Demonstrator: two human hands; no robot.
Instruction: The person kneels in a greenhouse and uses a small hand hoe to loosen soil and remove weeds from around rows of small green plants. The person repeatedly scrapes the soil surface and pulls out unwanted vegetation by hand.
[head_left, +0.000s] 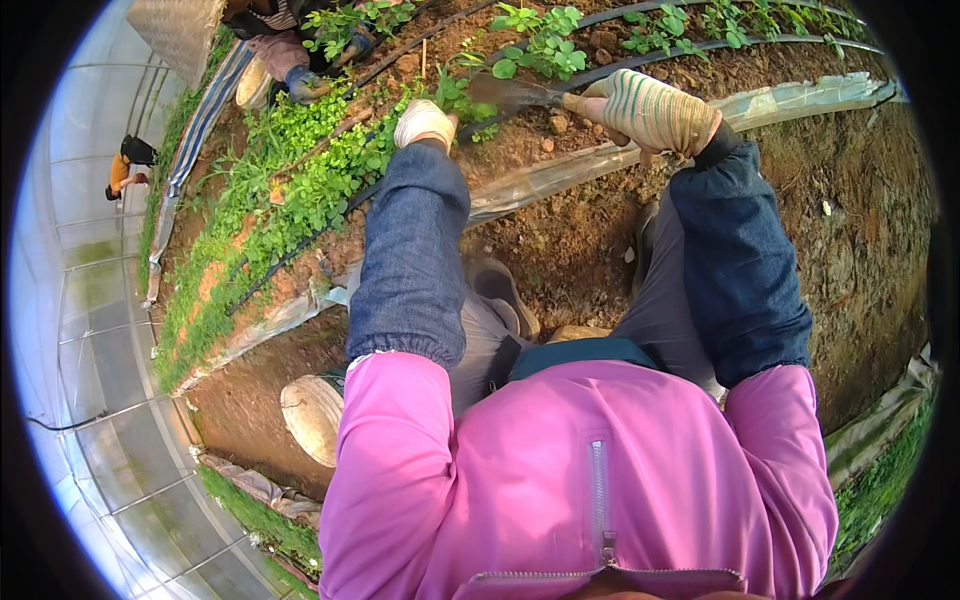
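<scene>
My right hand (649, 112), in a striped knit glove, grips the wooden handle of a small hand tool with a metal blade (517, 91). The blade points left over the soil bed, close to green leaves, and its far end is blurred. Just left of it, my left hand (424, 124), in a pale glove, is curled at the edge of leafy plants (461, 97). Its fingertips are turned away, so whether it holds a stem is hidden. Low, dense green weeds (300, 165) spread to the left of that hand.
Black drip hoses (600, 73) run along the bed, edged by plastic sheeting (540, 180). Across the bed a co-worker's gloved hand (304, 84) reaches into the plants. Another person (124, 169) bends far left by the greenhouse wall (97, 300). A round pale object (311, 420) lies beside my leg.
</scene>
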